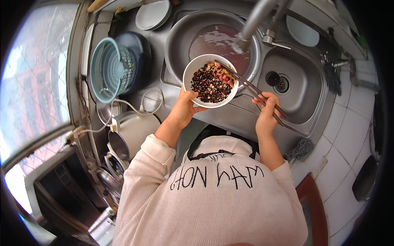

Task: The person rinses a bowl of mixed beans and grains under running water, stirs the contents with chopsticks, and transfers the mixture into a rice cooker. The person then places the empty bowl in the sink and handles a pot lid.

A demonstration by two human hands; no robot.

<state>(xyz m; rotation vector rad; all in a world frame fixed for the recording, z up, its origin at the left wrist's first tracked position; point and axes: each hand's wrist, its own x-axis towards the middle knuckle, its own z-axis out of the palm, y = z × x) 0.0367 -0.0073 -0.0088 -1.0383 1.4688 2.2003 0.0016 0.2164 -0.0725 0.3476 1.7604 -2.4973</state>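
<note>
My left hand [184,107] holds a white bowl [188,80] by its rim and underside. In the bowl lie mixed beans and grains [212,84], dark, red and pale, with peanuts [224,77] and what look like walnut pieces at the upper right. My right hand [267,109] grips a pair of dark chopsticks [251,87], whose tips reach over the bowl's upper right edge. Beyond the bowl, a large metal basin [180,37] holds pinkish water [212,40]. The bowl overlaps the basin's near rim.
A faucet [244,38] hangs over the basin. To the right is a sink [295,89] with a drain strainer [272,78]. A teal plastic basket [106,70] leans in a dark tub [141,61] at left. Stacked white plates [152,15], a pale pitcher-like appliance [138,132] and its cable lie nearby.
</note>
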